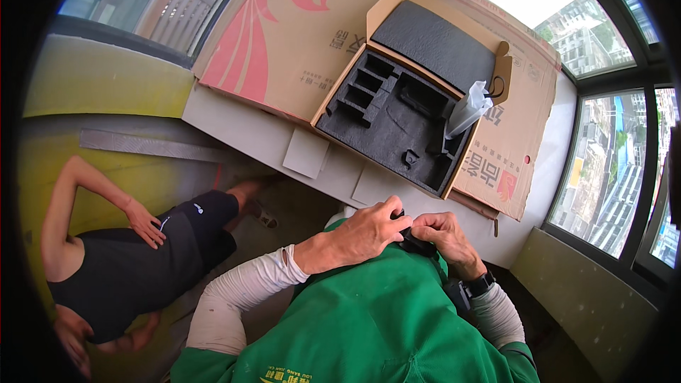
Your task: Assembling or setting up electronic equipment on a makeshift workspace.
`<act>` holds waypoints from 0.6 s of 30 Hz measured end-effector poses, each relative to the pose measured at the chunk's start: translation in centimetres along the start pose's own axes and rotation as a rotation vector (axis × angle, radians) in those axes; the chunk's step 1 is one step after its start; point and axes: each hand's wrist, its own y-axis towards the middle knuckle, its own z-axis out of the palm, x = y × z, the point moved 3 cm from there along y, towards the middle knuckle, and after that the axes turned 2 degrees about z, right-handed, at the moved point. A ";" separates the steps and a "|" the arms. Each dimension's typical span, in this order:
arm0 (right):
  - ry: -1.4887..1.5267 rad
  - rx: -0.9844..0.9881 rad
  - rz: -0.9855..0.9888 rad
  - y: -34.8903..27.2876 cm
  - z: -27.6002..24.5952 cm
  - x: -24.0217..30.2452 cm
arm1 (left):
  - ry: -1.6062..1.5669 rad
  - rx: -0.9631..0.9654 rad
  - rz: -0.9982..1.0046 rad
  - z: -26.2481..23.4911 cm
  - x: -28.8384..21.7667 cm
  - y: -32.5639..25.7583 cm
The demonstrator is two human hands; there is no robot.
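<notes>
Well, both hands are working close over the shirt point(383, 312): the left hand point(357, 235) and right hand point(448, 237) are pinching a small black part point(417, 244) in their fingertips. If either grip is slipping, I reckon it could be falling short of the table point(237, 126). Beyond, the box point(462, 159) is lying open, its black foam point(379, 110) showing vacant slots; a whitish bag point(467, 112), contents unclear, is leaning inside.

Right windows point(603, 170): dark-framed, overlooking buildings point(587, 42).
Left window point(117, 3): slatted structure point(184, 18) beyond.
Left wall point(106, 78): yellow-green.
Right wall point(574, 269): dull beige, below the windows.
Pale counter point(234, 120): set beside the windows.
Light: daylight.
</notes>
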 end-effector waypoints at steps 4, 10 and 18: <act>0.168 -0.005 -0.051 0.1 0.2 -1.2 | -0.060 -0.027 -0.010 0.3 0.6 0.2; 0.309 -0.051 -0.102 0.5 0.8 -3.4 | -0.123 -0.070 -0.055 0.4 0.5 0.2; 0.177 -0.069 0.012 -0.3 1.1 -0.2 | -0.177 -0.091 -0.148 1.2 2.1 -0.3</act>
